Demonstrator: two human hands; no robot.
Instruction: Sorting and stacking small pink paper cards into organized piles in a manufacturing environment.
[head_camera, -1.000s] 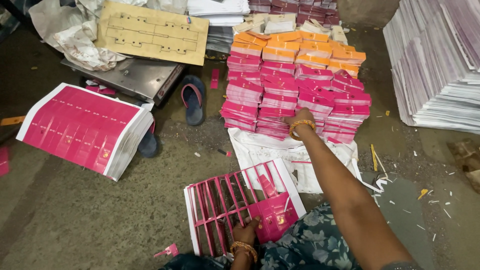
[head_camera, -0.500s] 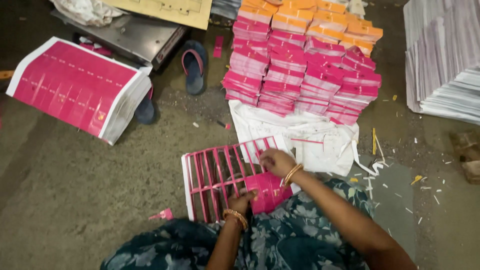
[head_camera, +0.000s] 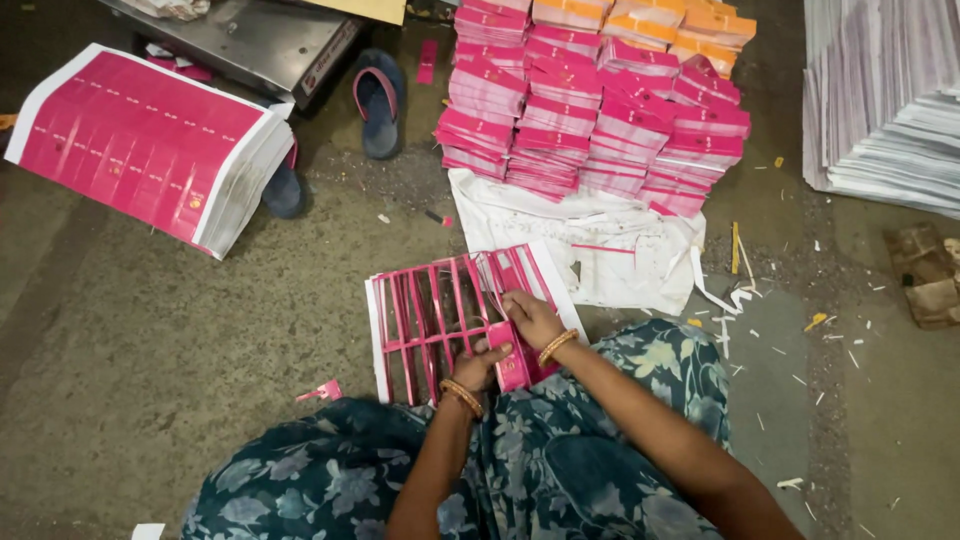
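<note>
A punched pink sheet stack (head_camera: 425, 315) with empty slots lies on the floor in front of my knees. At its near right corner a small pink card bundle (head_camera: 513, 368) still sits in the frame. My left hand (head_camera: 481, 364) grips this bundle from the left side. My right hand (head_camera: 531, 318) holds the bundle's top end, fingers curled over it. Both wrists wear bangles. Beyond the sheet, stacked pink and orange card bundles (head_camera: 590, 120) stand in a pile on a white cloth (head_camera: 610, 245).
A thick stack of uncut pink printed sheets (head_camera: 150, 145) lies at the far left. Two blue slippers (head_camera: 378, 100) and a metal machine base (head_camera: 250, 40) are behind it. White paper stacks (head_camera: 885, 100) stand at the right. Paper scraps litter the floor.
My right hand has pulled back from the far pile of bundles to the punched sheet and taken the pink bundle together with my left hand. The view has tilted down.
</note>
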